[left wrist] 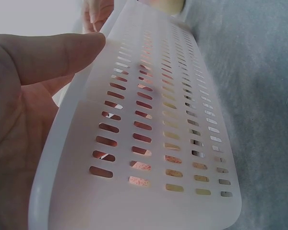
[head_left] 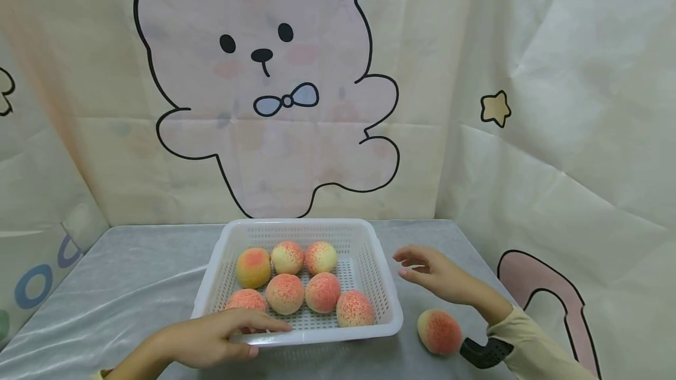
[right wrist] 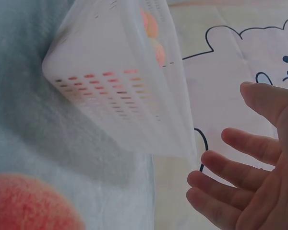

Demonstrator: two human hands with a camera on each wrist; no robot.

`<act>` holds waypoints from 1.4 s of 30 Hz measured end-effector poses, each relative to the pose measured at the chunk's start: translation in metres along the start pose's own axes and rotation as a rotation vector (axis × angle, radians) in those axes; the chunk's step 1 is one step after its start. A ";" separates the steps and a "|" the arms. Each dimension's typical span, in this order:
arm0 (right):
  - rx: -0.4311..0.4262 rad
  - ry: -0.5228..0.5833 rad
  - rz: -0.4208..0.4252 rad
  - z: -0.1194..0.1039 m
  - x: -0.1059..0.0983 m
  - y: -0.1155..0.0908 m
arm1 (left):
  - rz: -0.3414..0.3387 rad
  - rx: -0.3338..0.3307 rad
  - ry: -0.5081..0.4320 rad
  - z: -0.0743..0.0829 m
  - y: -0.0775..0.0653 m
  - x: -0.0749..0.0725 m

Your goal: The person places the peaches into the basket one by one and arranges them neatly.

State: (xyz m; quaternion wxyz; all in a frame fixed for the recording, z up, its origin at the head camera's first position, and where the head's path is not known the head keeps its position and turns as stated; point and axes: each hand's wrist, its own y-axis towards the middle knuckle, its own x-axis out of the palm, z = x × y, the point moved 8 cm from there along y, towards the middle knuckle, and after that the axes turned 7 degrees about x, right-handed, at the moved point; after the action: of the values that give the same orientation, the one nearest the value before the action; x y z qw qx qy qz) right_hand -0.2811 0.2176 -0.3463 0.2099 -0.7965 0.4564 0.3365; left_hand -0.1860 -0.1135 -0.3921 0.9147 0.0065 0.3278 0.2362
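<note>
A white perforated plastic basket (head_left: 302, 223) holds several peaches (head_left: 285, 294), mostly red-speckled; one is more yellow-orange (head_left: 250, 271). At the basket's front left, my left hand (head_left: 211, 336) grips the rim. Its thumb (left wrist: 67, 55) lies along the outer wall in the left wrist view, while the fingers reach over the rim, close to the nearest peach. My right hand (head_left: 440, 274) hovers to the right of the basket, fingers loosely bent and spread, holding nothing. Below it, a single red-and-yellow peach (head_left: 440, 332) lies on the table outside the basket.
A grey cloth (head_left: 142, 263) covers the table. Behind it hangs a pale curtain with a cartoon bear (head_left: 264, 151), and more curtain flanks both sides. A black device (head_left: 486, 353) is worn at the right wrist, close to the loose peach in the head view.
</note>
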 end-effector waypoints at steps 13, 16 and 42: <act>0.002 -0.004 -0.028 0.030 0.000 -0.007 | 0.000 0.020 0.016 0.001 0.001 0.000; 0.003 0.012 -0.056 0.039 0.002 -0.010 | 0.001 0.020 0.024 0.001 0.000 0.000; 0.207 0.212 -0.454 0.102 0.026 -0.059 | 0.004 -0.023 0.002 0.000 0.000 0.000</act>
State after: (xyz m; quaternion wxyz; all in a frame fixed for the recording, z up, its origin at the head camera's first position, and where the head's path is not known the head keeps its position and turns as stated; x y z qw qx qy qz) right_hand -0.2560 0.2971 -0.4335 0.3115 -0.8834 0.3176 0.1472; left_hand -0.1858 -0.1135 -0.3922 0.9139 -0.0037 0.3258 0.2420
